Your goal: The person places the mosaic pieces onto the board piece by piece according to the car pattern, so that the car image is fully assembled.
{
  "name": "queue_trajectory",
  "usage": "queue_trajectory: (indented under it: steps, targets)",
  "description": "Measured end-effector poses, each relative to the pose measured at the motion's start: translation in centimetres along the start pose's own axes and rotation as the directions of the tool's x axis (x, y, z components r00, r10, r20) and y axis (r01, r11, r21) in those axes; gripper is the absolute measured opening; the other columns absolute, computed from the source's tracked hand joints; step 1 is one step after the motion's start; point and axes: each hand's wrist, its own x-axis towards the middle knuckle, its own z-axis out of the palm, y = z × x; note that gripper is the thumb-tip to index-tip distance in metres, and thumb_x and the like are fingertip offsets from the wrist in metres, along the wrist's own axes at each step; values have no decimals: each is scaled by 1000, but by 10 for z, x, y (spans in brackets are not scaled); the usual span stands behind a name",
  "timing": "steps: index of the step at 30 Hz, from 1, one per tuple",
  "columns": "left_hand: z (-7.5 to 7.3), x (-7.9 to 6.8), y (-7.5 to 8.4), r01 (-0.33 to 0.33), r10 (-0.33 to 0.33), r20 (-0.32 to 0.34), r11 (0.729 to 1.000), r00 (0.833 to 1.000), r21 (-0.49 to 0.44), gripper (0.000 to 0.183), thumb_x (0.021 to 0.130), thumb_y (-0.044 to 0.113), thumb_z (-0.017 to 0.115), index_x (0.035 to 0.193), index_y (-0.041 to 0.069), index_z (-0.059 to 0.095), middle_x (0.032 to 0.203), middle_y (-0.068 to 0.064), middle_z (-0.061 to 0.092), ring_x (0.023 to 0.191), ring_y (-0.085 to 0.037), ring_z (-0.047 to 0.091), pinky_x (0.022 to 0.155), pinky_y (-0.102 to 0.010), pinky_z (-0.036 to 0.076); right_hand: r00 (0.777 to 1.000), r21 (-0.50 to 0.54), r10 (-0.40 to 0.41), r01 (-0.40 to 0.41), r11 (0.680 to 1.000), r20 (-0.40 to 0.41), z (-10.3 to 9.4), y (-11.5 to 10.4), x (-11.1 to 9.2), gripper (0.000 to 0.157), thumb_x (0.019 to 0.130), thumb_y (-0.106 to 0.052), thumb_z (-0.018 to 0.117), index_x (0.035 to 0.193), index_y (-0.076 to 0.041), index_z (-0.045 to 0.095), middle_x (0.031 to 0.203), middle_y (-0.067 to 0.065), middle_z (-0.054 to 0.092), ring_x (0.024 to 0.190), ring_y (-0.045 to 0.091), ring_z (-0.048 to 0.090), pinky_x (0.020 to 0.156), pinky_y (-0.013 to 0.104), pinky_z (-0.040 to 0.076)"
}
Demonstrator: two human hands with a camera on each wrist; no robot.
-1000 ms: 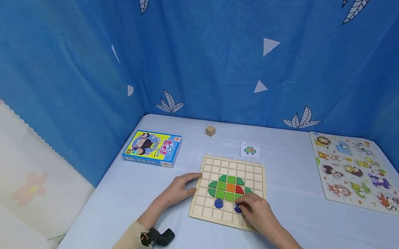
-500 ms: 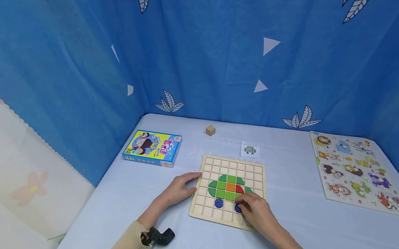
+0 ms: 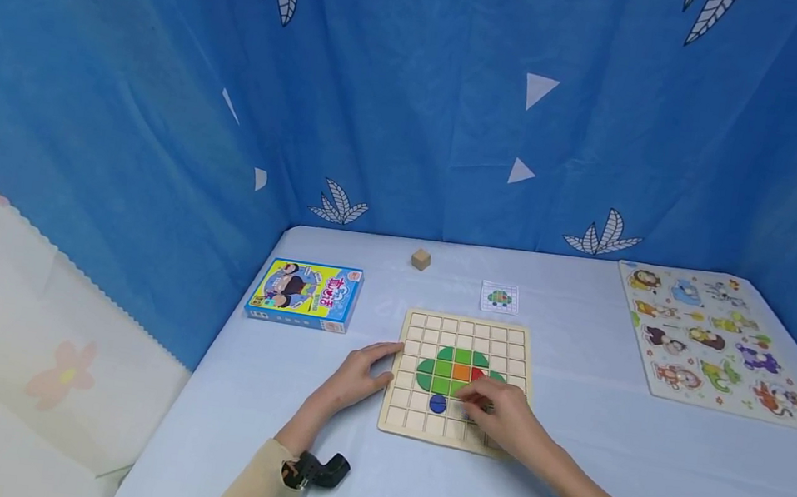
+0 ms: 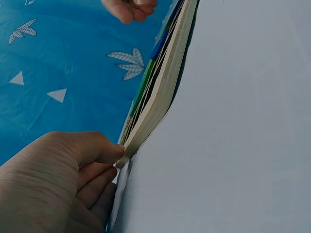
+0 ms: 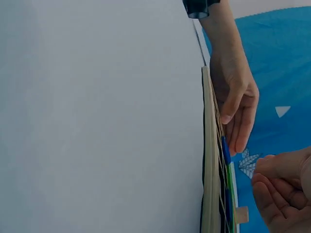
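A wooden grid board (image 3: 413, 424) lies on the table, with green tiles (image 3: 442, 369), an orange tile (image 3: 461, 373) and a red tile (image 3: 477, 374) in its cells. Below the green shape sits a blue disc (image 3: 438, 403) made of two halves. At the board's left edge rests my left hand (image 3: 354, 375), its thumb (image 4: 104, 149) touching the rim and the other fingers relaxed. My right hand (image 3: 506, 418) hovers over the board's right part, fingers loosely bent, thumb and forefinger close together with nothing visible between them (image 5: 286, 187). It hides the second blue disc in the head view.
Behind the board lies a small pattern card (image 3: 499, 298), with a wooden cube (image 3: 420, 260) farther back. A blue and yellow box (image 3: 304, 295) stands at left, an animal puzzle board (image 3: 718, 345) at right. A blue curtain (image 3: 418, 100) hangs behind the table.
My right hand has lifted off the right blue disc and shifted a little left, over the green tiles. The left hand stays at the board's edge.
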Motion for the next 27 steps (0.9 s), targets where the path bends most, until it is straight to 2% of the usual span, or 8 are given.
queue_trajectory:
  steps: [4,9,15,22,27]
  targets:
    - [1,1,0,-7,7,-2,1000,1000,0,51,89,9,62,138,9,48,140,-7,47,132,-23,38,108,-38,33,998,62,-2,-1,998,56,7,-6,10,16,83,1,68,98,-6,71,91,1,66,77,6,60,66,22,54]
    - [4,1,0,-14,14,3,1000,1000,4,51,89,10,62,138,9,49,140,-7,47,132,-24,38,108,-38,33,995,16,-14,13,1000,98,20,-6,14,18,83,1,69,99,-7,71,92,0,65,78,5,59,66,20,53]
    - [3,0,3,-19,19,-1,1000,1000,22,51,90,9,62,138,8,48,139,-8,47,131,-24,39,108,-38,34,995,2,-7,7,1000,103,24,-5,14,20,82,3,69,99,-8,71,93,-1,65,78,5,60,66,21,53]
    - [2,0,4,-24,25,0,999,1000,31,51,90,8,62,138,7,48,140,-9,47,131,-24,39,108,-38,33,998,7,1,-2,1000,58,22,-6,13,22,82,5,68,101,-7,70,96,1,65,81,8,60,69,22,54]
    - [2,0,4,-20,20,3,1000,1000,23,51,90,8,62,138,7,48,140,-8,47,132,-24,38,108,-38,33,998,-2,-1,1,1000,65,24,-4,12,23,81,5,68,101,-6,70,95,0,65,81,8,60,69,21,54]
